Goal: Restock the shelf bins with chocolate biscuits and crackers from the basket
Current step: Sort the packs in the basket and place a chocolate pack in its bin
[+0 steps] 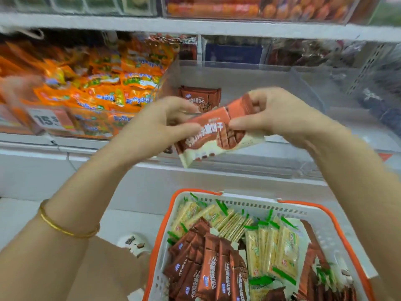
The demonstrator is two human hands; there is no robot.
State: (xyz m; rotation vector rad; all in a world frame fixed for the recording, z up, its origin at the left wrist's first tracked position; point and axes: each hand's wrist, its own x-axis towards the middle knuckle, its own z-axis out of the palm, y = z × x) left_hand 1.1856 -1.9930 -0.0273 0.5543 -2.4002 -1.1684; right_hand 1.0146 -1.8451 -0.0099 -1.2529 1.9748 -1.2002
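This is a shop's snack aisle. White shelves (217, 27) carry clear plastic bins (238, 68), one heaped with orange snack packets (104, 88) behind a price tag (46, 120) reading 15. A shopping basket (260, 206) holds wrapped biscuits (212, 272).

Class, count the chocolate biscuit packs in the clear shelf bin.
1: one pack sits at the bin's left, above the left hand; it and the right hand may hide others.
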